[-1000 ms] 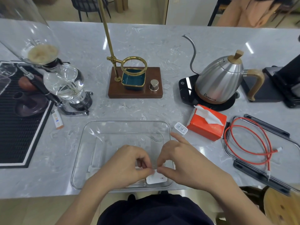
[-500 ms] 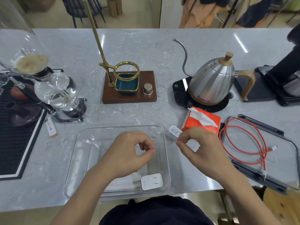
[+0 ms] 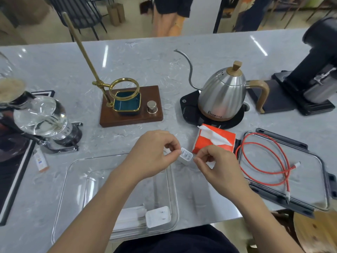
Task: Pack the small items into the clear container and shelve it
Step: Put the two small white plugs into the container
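both hands pinch a small white rounded plastic adapter over marble.

Bright overhead glare, blurred, warped edges

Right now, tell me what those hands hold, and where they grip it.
Both hands meet at the small white charger: left hand pinches its left end, right hand fingertips at its right end.

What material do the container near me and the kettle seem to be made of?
The clear container looks like glossy transparent plastic or glass; the counter shows through it, and its rim catches highlights. The kettle looks like brushed stainless steel, with soft streaked reflections; its handle and lid knob look like wood, tan and matte.
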`<state>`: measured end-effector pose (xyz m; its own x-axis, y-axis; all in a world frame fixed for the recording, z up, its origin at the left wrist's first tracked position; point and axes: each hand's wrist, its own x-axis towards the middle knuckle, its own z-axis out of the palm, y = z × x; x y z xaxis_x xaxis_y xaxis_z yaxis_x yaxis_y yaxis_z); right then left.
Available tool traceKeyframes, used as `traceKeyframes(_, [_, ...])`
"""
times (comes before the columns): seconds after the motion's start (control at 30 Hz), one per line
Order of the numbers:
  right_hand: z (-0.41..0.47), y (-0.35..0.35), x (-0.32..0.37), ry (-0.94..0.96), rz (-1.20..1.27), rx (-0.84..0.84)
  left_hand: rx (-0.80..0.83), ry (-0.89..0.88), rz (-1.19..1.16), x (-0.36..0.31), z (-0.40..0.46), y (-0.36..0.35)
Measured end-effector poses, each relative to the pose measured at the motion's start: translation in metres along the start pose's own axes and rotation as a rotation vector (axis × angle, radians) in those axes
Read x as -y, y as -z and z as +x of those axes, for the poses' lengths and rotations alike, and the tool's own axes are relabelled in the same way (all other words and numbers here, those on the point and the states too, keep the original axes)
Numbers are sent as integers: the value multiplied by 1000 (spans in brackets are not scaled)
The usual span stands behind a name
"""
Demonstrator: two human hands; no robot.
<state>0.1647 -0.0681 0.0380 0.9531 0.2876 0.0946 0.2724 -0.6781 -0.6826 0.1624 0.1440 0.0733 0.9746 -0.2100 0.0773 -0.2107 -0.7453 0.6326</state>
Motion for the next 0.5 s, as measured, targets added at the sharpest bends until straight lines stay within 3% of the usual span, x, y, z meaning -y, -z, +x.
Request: traceKeyframes(0.5, [18, -24, -18, -7, -52, 76, 316, 25, 346, 8, 49, -22])
